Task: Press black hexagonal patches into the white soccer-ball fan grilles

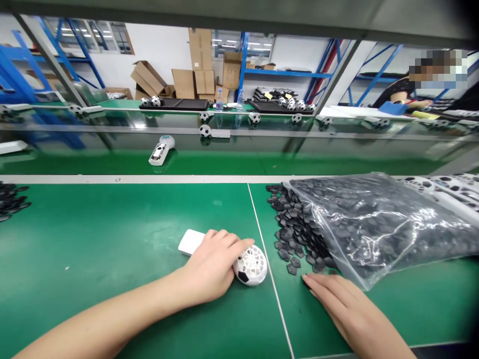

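- White fan (250, 266) sits under my left hand (211, 267), fingers curled around it.
- Right hand (344, 304) lies flat on the bench (112, 239), fingers open, beside black pieces (295, 234).

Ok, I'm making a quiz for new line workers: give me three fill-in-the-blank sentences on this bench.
1. The left hand covers the white fan on a ___ mat.
2. The black pieces spill from a clear plastic ___.
3. The right hand lies flat, holding ___.
Missing: green; bag; nothing.
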Available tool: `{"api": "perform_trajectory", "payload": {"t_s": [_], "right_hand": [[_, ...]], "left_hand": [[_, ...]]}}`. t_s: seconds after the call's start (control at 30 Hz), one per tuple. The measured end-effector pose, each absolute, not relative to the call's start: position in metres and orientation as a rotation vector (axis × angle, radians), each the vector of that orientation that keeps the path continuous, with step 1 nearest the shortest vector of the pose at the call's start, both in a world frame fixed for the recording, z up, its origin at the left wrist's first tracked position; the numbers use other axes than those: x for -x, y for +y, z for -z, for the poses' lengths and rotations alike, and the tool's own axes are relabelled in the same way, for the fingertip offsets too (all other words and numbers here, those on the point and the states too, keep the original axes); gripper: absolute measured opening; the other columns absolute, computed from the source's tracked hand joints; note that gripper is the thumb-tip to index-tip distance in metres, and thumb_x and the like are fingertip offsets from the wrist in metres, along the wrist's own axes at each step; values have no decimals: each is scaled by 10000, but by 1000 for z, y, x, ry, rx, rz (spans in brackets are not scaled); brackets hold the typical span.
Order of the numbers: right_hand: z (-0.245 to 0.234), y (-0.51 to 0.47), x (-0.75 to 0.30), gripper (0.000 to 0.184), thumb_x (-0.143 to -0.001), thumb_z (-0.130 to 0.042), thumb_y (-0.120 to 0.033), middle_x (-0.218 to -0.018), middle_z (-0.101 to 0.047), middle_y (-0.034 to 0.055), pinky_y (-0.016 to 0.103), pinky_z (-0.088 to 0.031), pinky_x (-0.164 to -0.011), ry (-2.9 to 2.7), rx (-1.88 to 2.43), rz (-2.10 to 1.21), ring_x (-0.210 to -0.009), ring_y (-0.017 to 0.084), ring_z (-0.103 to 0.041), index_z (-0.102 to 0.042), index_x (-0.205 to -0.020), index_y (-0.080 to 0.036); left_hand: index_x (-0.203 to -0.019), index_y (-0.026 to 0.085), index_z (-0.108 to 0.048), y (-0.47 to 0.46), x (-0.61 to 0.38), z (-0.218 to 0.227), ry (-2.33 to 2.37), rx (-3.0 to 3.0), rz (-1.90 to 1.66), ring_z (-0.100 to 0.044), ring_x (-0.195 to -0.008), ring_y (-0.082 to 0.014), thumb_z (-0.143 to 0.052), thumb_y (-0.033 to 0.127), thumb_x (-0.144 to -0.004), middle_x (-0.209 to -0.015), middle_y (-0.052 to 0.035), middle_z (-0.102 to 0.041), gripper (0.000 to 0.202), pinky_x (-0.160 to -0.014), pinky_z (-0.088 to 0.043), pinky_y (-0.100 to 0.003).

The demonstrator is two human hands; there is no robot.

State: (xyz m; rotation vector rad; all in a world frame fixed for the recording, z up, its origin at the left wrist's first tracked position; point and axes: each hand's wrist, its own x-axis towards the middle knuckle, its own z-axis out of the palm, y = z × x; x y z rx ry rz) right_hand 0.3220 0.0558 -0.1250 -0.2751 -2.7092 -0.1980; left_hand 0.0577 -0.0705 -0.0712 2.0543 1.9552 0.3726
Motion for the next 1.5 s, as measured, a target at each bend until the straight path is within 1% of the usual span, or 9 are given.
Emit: {"api": "perform_trajectory", "payload": {"t_s": [0.13, 0.3, 0.47, 0.6, 0.8, 0.9, 1.03, 1.23, 1.5], "right_hand": [[123, 60, -309, 305, -890, -326, -102, -819, -622, 121, 353, -460, -663, -2678, 281, 268, -734, 198, -570, -616, -980, -80], [118, 62, -298, 323, -921, -300, -212, -815, -614, 98, 350, -463, -644, -2720, 420, 214, -719, 197, -569, -614, -912, -137], [116, 52, -302, 305, -876, -445, -356, -998, -596, 96, 292, -514, -691, -2751, 429, -19, -853, 192, -586, -552, -1110, -192], [127, 48, -304, 223, -881, -435, -217, -933, -607, 85, 265, -512, -663, -2706, 389, -94, -813, 174, -592, -596, -1034, -196], [131, 48, -300, 205, -886, -418, -174, -857, -632, 82, 248, -508, -624, -2541, 438, -144, -753, 163, -598, -599, -981, -155], [129, 48, -300, 199, -884, -423, -173, -853, -643, 76, 229, -513, -633, -2490, 453, -134, -758, 154, -610, -588, -992, -147], [131, 48, -301, 209, -886, -413, -174, -865, -655, 60, 214, -519, -661, -2466, 539, -118, -781, 146, -627, -574, -1020, -161], [132, 51, -299, 191, -896, -405, -235, -854, -659, 26, 217, -532, -644, -2444, 652, -244, -774, 143, -640, -586, -957, -216], [120, 59, -299, 213, -896, -402, -247, -929, -643, 43, 251, -530, -694, -2567, 670, -427, -840, 160, -629, -583, -998, -203]], "left_hand": [[-1242, 233, -430, -69, -59, 72, 1966, -2049, -373, -485, -926, -232, -392, 43, -707, -1026, -65, -579, 568, -774, -387, -398], [-1275, 252, -403, -75, -58, 66, 1923, -2015, -382, -476, -1004, -243, -464, 72, -699, -1089, -59, -564, 607, -842, -392, -429], [-1381, 291, -190, -62, -15, 47, 1780, -1832, -608, -293, -1282, -229, -657, 434, -677, -1424, -47, -284, 858, -1033, -295, -394], [-1380, 200, -219, -15, 66, 45, 2497, -1505, -705, -254, -1309, -245, -580, 568, -696, -1427, -88, -294, 857, -1060, -240, -379], [-1375, 34, -128, 57, 174, 59, 2899, -939, -602, -293, -1237, -452, -559, 598, -680, -1345, -305, -311, 993, -918, -314, -576], [-1369, 2, -78, 82, 199, 69, 2966, -767, -549, -360, -1190, -466, -588, 538, -678, -1277, -333, -386, 1013, -870, -354, -579], [-1332, 24, -225, 91, 207, 78, 2952, -796, -496, -461, -1119, -437, -537, 425, -742, -1201, -301, -490, 779, -835, -400, -537], [-1373, 68, -189, 1, 160, 69, 2840, -1186, -440, -419, -1199, -360, -420, 467, -814, -1358, -201, -383, 724, -934, -379, -420], [-1400, 136, -105, -164, 91, 79, 2826, -1263, -143, -448, -1176, -338, -318, 499, -865, -1359, -183, -382, 681, -907, -417, -443]]}}
